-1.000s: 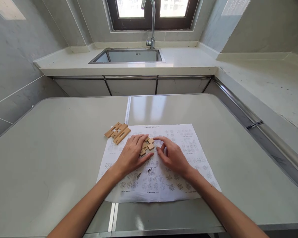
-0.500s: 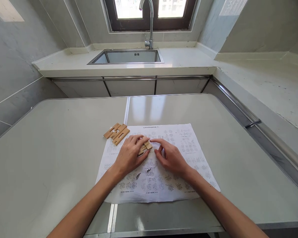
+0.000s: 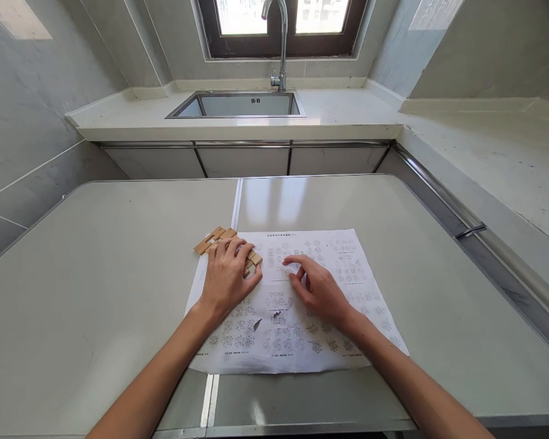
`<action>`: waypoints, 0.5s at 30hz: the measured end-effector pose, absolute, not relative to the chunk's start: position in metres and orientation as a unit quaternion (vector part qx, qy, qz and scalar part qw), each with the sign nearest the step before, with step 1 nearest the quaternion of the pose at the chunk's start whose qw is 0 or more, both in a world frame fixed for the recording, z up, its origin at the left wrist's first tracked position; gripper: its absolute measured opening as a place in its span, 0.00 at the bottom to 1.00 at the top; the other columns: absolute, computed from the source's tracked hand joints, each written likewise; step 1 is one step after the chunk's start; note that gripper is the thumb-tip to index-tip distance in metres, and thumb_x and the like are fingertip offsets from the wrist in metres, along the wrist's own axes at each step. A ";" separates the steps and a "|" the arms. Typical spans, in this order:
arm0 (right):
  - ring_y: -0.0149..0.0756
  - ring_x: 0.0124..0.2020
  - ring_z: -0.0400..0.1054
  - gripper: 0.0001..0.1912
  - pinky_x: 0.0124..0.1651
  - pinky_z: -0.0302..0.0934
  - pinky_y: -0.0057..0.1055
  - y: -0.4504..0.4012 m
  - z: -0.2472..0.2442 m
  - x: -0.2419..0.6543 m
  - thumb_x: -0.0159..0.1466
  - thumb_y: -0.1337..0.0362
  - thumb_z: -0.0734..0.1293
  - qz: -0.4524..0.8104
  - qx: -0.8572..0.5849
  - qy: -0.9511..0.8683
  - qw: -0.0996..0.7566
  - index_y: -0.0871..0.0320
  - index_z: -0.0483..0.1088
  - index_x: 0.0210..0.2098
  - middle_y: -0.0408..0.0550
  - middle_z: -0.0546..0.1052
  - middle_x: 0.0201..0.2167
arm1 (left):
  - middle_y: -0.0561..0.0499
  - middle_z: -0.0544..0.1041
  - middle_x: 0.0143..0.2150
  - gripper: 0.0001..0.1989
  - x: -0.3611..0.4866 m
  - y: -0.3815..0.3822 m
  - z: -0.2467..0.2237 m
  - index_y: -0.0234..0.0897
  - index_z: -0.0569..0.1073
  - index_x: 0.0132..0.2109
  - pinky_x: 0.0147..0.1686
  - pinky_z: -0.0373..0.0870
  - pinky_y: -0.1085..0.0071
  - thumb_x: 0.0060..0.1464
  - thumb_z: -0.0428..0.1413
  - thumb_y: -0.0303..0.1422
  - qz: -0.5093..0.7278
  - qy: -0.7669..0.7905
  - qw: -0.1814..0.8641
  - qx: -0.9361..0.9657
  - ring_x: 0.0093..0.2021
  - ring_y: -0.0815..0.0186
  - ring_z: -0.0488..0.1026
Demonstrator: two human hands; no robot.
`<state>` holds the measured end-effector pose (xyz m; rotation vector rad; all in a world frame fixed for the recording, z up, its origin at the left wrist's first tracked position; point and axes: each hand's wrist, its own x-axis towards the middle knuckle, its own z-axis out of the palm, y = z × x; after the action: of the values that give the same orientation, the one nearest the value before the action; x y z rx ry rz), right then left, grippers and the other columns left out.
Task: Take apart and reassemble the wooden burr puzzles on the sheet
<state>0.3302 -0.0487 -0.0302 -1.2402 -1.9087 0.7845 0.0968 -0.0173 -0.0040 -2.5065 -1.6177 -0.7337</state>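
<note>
My left hand [image 3: 225, 275] is closed over several small notched wooden puzzle pieces [image 3: 254, 258], whose right ends show between thumb and fingers. Right at its fingertips, other flat wooden puzzle pieces [image 3: 205, 244] with cut-out slots lie at the upper left corner of the printed sheet [image 3: 366, 305]; the hand partly covers them. My right hand [image 3: 319, 289] rests over the middle of the sheet with nothing in it, index finger bent and apart from the thumb. The sheet carries rows of small line drawings and has small dark tears near its centre.
The sheet lies on a pale table [image 3: 119, 256] with a metal seam strip [image 3: 236, 204]. Beyond the table are a counter [image 3: 348, 110] with a sink [image 3: 235, 105] and a tap [image 3: 282, 49]. A metal rail [image 3: 439, 189] runs along the right side.
My left hand has slid left with the wooden pieces, up to the other pieces at the sheet's corner. My right hand has stayed nearly in place, now apart from the wooden pieces.
</note>
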 end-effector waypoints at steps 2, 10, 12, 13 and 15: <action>0.34 0.26 0.68 0.15 0.34 0.66 0.34 -0.049 -0.030 0.330 0.72 0.66 0.61 0.306 -0.480 -0.739 0.360 0.53 0.69 0.56 0.44 0.77 0.35 | 0.41 0.78 0.54 0.14 0.094 -0.016 -0.003 0.42 0.75 0.52 0.58 0.65 0.42 0.58 0.60 0.34 -0.241 -0.529 0.039 -0.813 0.58 0.41 0.69; 0.34 0.29 0.70 0.15 0.35 0.68 0.34 -0.049 -0.030 0.330 0.72 0.66 0.61 0.312 -0.467 -0.741 0.368 0.53 0.67 0.57 0.48 0.80 0.47 | 0.39 0.76 0.58 0.18 0.094 -0.016 -0.002 0.40 0.73 0.55 0.59 0.64 0.41 0.57 0.61 0.33 -0.249 -0.530 0.040 -0.809 0.60 0.40 0.68; 0.34 0.30 0.70 0.15 0.35 0.69 0.34 -0.049 -0.031 0.330 0.72 0.66 0.61 0.312 -0.466 -0.740 0.372 0.53 0.67 0.57 0.49 0.80 0.48 | 0.39 0.76 0.58 0.19 0.096 -0.018 -0.001 0.40 0.71 0.56 0.59 0.65 0.43 0.58 0.60 0.33 -0.257 -0.517 0.034 -0.816 0.61 0.41 0.68; 0.34 0.30 0.70 0.15 0.35 0.69 0.34 -0.049 -0.031 0.329 0.72 0.66 0.61 0.312 -0.466 -0.738 0.374 0.53 0.67 0.57 0.49 0.80 0.48 | 0.40 0.76 0.58 0.19 0.097 -0.019 0.000 0.40 0.71 0.57 0.60 0.66 0.44 0.59 0.60 0.32 -0.265 -0.505 0.028 -0.821 0.61 0.43 0.68; 0.34 0.30 0.70 0.14 0.35 0.69 0.34 -0.049 -0.030 0.329 0.72 0.66 0.61 0.314 -0.467 -0.735 0.378 0.53 0.68 0.56 0.49 0.80 0.48 | 0.42 0.77 0.56 0.16 0.100 -0.022 0.002 0.41 0.71 0.56 0.59 0.68 0.48 0.61 0.58 0.31 -0.283 -0.472 0.006 -0.835 0.59 0.47 0.71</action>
<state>0.3292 -0.0490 -0.0301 -1.1937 -1.8798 0.8031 0.0999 -0.0217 0.0017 -2.6133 -1.4763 -0.8842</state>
